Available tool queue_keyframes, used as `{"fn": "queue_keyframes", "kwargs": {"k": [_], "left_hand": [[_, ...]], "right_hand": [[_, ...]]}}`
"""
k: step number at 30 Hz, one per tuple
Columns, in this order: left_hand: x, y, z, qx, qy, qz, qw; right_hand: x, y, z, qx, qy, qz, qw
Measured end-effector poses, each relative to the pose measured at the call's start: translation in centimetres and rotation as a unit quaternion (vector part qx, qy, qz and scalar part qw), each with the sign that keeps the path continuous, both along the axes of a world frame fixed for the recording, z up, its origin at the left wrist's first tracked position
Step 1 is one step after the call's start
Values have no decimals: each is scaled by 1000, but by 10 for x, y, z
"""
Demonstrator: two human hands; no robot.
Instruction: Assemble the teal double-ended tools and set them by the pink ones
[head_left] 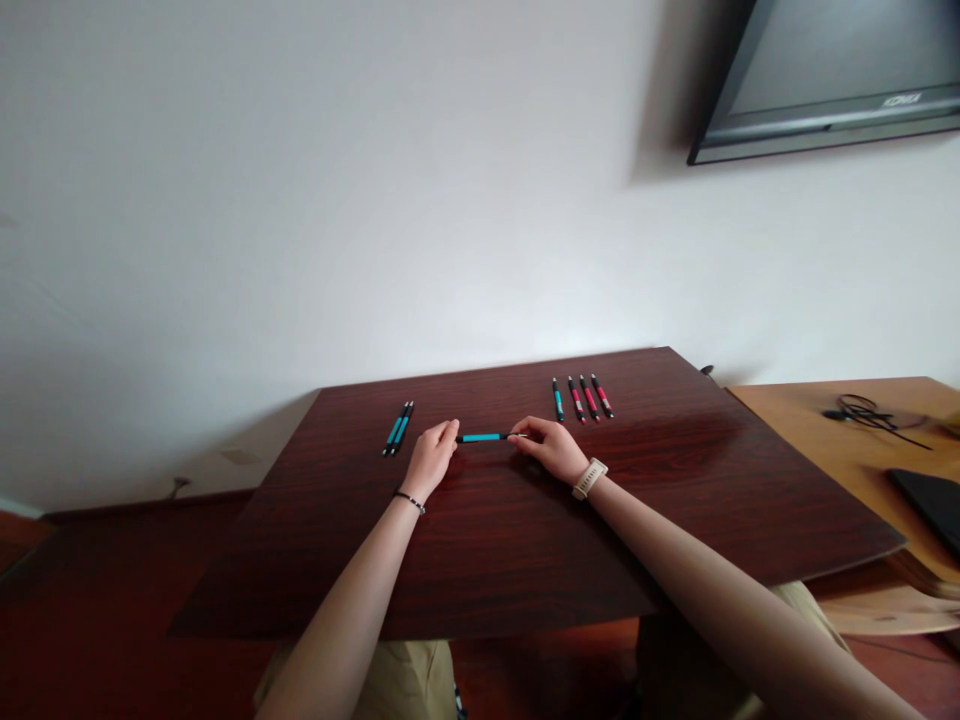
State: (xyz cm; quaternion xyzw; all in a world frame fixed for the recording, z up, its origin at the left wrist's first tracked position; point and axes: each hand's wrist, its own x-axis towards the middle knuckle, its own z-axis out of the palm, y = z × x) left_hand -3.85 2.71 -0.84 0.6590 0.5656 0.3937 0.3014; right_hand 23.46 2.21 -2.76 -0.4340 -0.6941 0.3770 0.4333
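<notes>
A blue pen [482,438] with black ends lies crosswise between my two hands, level over the middle of the table. My left hand [435,452] is closed round its left end. At the right end, the fingertips of my right hand [551,448] pinch the tip. Left of my left hand, two blue pens [398,430] lie side by side on the table. Beyond my right hand sits a row with one blue pen [558,399] and three red pens [589,398], all pointing away from me.
The dark wooden table [517,560] stands against a white wall. At the right, a lighter wooden desk [795,410] holds a black cable [870,410] and a flat black object [930,505]. A television [832,70] hangs above.
</notes>
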Motion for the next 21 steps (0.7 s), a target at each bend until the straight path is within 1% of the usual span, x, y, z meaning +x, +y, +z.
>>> {"fn": "queue_keyframes", "kwargs": {"k": [11,21], "left_hand": [[2,-2,0,-11,-21,7,1000],[1,-1,-1,-12,-11,-18,1000]], "right_hand": [[-1,-1,-2,-2,-7,7,1000],[0,-1,-1,-4,-16,6,1000]]}}
